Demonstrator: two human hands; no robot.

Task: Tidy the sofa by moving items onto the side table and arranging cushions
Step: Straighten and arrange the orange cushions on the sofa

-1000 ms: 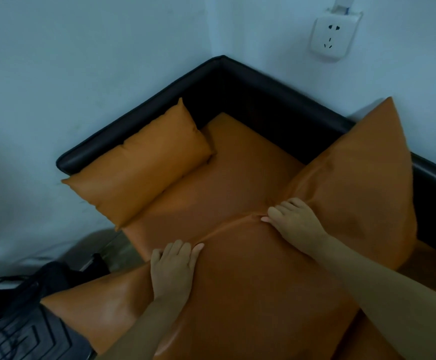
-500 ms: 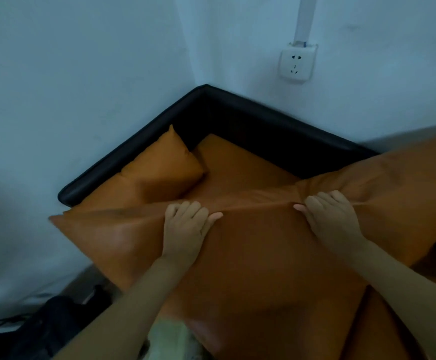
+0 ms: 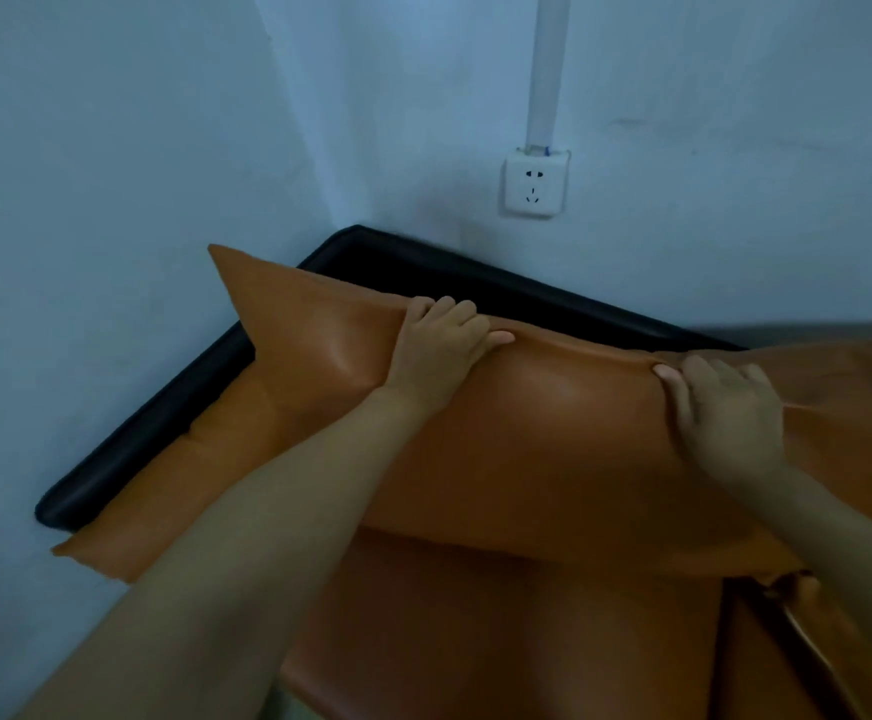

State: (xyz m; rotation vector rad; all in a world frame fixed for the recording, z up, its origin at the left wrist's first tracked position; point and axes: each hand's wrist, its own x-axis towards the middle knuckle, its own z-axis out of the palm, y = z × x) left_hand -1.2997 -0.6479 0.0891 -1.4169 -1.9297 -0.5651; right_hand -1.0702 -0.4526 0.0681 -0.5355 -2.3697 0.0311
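Observation:
A large orange cushion (image 3: 543,439) stands tilted against the black backrest (image 3: 475,283) in the sofa's corner. My left hand (image 3: 439,350) grips its top edge near the left corner, fingers curled over the rim. My right hand (image 3: 725,413) grips the same top edge further right, thumb pressed into the leather. A smaller orange cushion (image 3: 190,491) lies along the black left armrest (image 3: 164,407), partly hidden behind my left forearm and the large cushion. The orange seat (image 3: 501,641) shows below.
Pale blue walls meet in the corner behind the sofa. A white wall socket (image 3: 533,183) with a cable duct above it sits just over the backrest. Another orange cushion edge (image 3: 808,631) shows at the lower right.
Both hands have lifted the large cushion off the seat and carried it back toward the corner, now leaning on the backrest. It covers most of the small cushion.

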